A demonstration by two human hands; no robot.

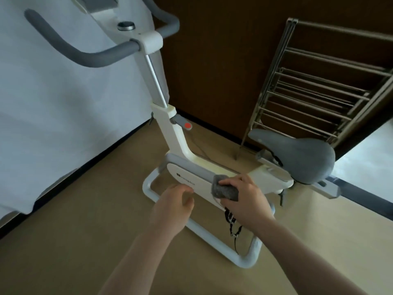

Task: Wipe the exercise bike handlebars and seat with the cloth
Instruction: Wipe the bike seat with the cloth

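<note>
right hand (pixel 246 199) fingers curled round folded grey fleecy cloth (pixel 225 188), lower centre, readied for wiping | left hand (pixel 175 206) loosely curled, seemingly empty | grey padded seat (pixel 297 155) right | grey foam handlebars (pixel 70 51) upper left

Open floor (pixel 63 241) left of and below the exercise bike (pixel 191 182). Clear air above the seat (pixel 297 158) and between seat and handlebars (pixel 89 54). Blocked behind the seat by a folded drying rack (pixel 314 88) against the dark wall (pixel 212 60); hemmed left of the handlebars by a white sheet (pixel 53 113).
</note>
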